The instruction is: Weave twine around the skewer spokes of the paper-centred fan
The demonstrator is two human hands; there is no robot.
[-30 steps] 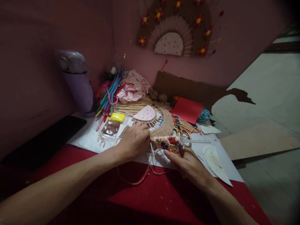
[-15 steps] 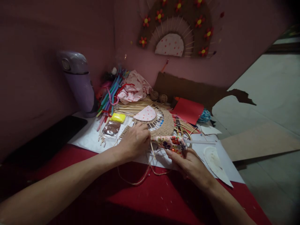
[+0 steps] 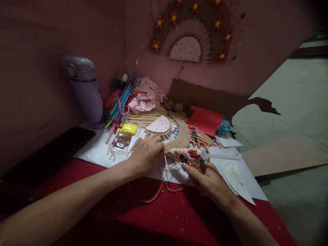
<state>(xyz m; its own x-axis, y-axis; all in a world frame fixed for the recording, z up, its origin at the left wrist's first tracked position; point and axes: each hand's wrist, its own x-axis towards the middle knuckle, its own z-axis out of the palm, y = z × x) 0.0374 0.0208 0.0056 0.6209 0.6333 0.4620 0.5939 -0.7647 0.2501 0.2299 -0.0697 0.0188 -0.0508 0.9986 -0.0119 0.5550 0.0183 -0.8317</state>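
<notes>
My right hand point(image 3: 208, 177) is wrapped round a flower-patterned glue gun point(image 3: 188, 156), a small light glowing on it. A white glue stick point(image 3: 222, 156) juts from its back end to the right, and its nozzle points left towards my other hand. My left hand point(image 3: 150, 153), its fingers closed, grips the near part of a twine-wrapped arch point(image 3: 182, 131); the fingertips are partly hidden. Thin sticks join the arch to a half-round of pink dotted fabric point(image 3: 159, 124). Below both hands, a loose strand of twine point(image 3: 148, 201) loops over the red cloth.
Left stand a purple bottle point(image 3: 85, 92) and a dark flat object point(image 3: 48, 153). Around the arch lie clay packets point(image 3: 121, 140), pipe cleaners point(image 3: 124, 97), bamboo sticks point(image 3: 143, 118), scissors point(image 3: 205, 148), red paper point(image 3: 206, 120) and a white half-disc point(image 3: 237, 181). A finished-looking arch point(image 3: 186, 49) hangs on the wall.
The glue gun and its glue stick have shifted very slightly to the right in my right hand. My left hand stays almost where it was.
</notes>
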